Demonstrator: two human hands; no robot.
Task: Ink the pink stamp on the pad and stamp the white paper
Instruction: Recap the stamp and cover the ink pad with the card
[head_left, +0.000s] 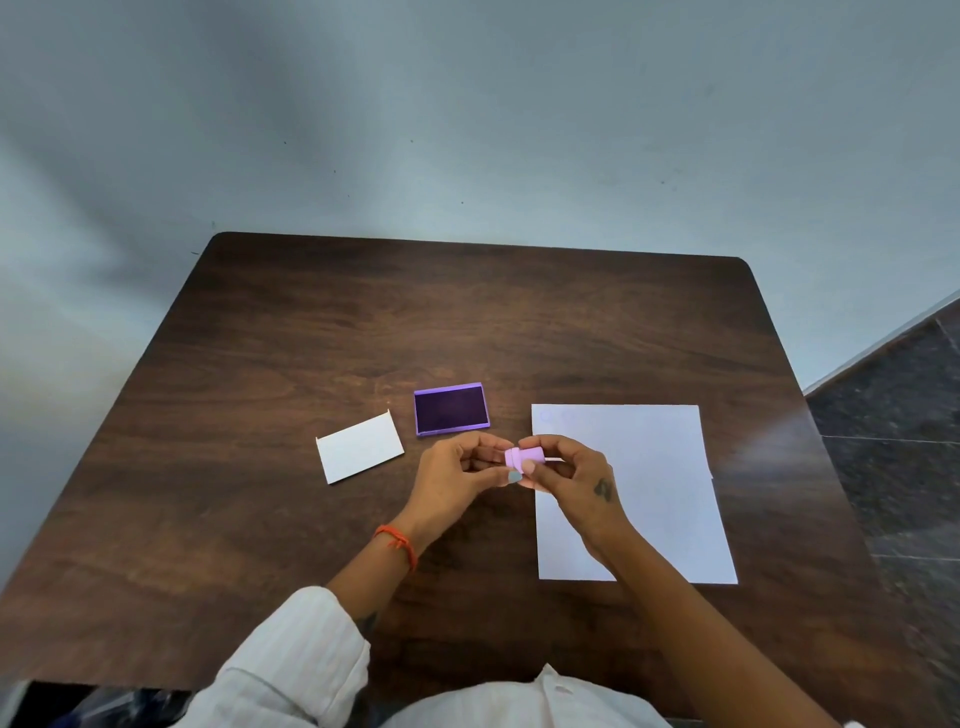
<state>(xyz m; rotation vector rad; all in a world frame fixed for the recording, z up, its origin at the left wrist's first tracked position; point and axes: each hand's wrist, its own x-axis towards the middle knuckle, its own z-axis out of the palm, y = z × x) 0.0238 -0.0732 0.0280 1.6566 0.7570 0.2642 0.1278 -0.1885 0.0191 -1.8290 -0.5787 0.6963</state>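
A small pink stamp (524, 458) lies sideways between both hands, just above the table near the paper's left edge. My left hand (457, 480) pinches its left end with fingertips. My right hand (574, 475) grips its right part, thumb on top. The open purple ink pad (451, 409), dark inked face up, sits just beyond the hands. The white paper (654, 467) lies flat to the right, partly under my right hand and forearm. A faint mark shows near its top left corner.
A white rectangular lid or card (359, 449) rests left of the ink pad. The dark wooden table (311, 338) stands against a pale wall, with dark tiled floor (893, 441) past its right edge.
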